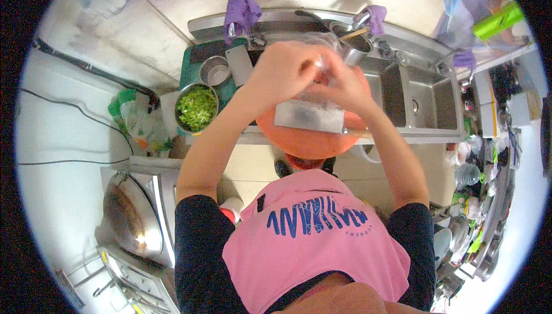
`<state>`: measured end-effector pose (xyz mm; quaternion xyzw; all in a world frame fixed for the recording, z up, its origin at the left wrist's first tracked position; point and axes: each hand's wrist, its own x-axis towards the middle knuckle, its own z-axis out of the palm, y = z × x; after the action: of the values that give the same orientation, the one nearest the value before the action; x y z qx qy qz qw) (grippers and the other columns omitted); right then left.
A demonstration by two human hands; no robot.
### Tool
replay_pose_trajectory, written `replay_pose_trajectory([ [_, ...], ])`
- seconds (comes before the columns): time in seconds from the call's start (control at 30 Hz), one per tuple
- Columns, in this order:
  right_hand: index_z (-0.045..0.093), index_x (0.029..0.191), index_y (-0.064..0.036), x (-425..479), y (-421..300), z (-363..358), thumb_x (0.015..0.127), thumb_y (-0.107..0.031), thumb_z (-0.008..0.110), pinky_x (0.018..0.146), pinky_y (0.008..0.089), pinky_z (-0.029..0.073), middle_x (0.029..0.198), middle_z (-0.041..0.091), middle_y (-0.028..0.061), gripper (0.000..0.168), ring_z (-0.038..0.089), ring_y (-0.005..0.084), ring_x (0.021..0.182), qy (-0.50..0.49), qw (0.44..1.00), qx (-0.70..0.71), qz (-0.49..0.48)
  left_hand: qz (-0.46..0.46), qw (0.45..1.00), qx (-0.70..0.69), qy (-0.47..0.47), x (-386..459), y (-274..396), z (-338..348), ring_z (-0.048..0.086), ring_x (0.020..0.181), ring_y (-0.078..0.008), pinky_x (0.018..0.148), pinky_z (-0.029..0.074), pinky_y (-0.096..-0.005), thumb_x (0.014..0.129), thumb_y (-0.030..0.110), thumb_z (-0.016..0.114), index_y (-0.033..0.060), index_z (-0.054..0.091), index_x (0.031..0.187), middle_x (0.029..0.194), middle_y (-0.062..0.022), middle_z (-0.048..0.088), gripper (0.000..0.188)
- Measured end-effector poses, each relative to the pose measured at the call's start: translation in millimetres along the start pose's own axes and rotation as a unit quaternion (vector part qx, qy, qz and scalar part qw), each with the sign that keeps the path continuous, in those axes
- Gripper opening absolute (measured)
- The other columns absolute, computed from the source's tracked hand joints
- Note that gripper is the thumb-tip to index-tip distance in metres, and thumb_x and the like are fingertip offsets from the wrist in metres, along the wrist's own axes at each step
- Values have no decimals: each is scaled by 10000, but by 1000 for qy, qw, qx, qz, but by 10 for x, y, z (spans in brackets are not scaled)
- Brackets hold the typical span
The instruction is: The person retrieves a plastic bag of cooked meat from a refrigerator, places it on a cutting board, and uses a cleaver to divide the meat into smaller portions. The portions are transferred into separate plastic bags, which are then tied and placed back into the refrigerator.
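My left hand (282, 70) and my right hand (345, 83) are raised close together, their fingers curled around a clear plastic bag (321, 38). The hands are blurred, and what the bag holds is hard to tell. Below them, a cleaver (308, 117) with a wooden handle lies across a round orange board or basin (297, 141). To the left are a steel bowl of chopped green vegetables (197, 108), a smaller steel bowl (214, 71) and a second broad blade (239, 64) on a green cutting board (185, 68).
A steel pot (355, 48) with a wooden utensil stands behind my right hand. A double sink (431, 94) lies to the right, with purple cloths (242, 12) over the taps. A wok (129, 215) is at the lower left, and a crowded shelf (487, 184) is at the far right.
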<state>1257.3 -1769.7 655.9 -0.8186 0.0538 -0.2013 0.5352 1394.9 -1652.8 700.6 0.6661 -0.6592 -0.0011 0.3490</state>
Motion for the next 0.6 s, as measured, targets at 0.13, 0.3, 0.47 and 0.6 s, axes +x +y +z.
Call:
replay_pose_trajectory([
  [0.13, 518, 1093, -63, -66, -120, -24, 871, -97, 532, 771, 342, 455, 1007, 578, 96, 225, 566, 206, 873, 43, 996, -51, 62, -12, 993, -111, 26, 152, 257, -75, 630, 703, -198, 616, 500, -305, 724, 110, 660, 66, 629, 929, 824, -94, 644, 211],
  [0.3, 504, 996, -44, -150, -298, -75, 937, -194, 471, 615, 242, 434, 847, 508, 12, 164, 472, 77, 704, 175, 983, -32, -41, 37, 984, -171, 10, -141, -27, 380, 591, 788, -182, 710, 485, -296, 736, 153, 681, 47, 612, 993, 915, -77, 594, 286],
  [0.47, 516, 907, -36, -154, -590, -456, 922, -193, 497, 676, 284, 423, 776, 500, 30, 158, 492, 117, 726, -42, 997, 14, 60, 30, 935, -351, 37, -88, 43, 612, 551, 762, -119, 682, 440, -237, 815, 87, 594, 0, 611, 921, 863, -50, 600, 138],
  [0.6, 532, 838, -32, -126, -739, -794, 849, -115, 530, 684, 312, 445, 750, 521, 50, 84, 533, 188, 753, -78, 980, -145, -109, -64, 892, -448, 9, 130, 131, 526, 495, 737, -42, 644, 408, -199, 843, 93, 551, -8, 602, 867, 765, 26, 563, 116],
])
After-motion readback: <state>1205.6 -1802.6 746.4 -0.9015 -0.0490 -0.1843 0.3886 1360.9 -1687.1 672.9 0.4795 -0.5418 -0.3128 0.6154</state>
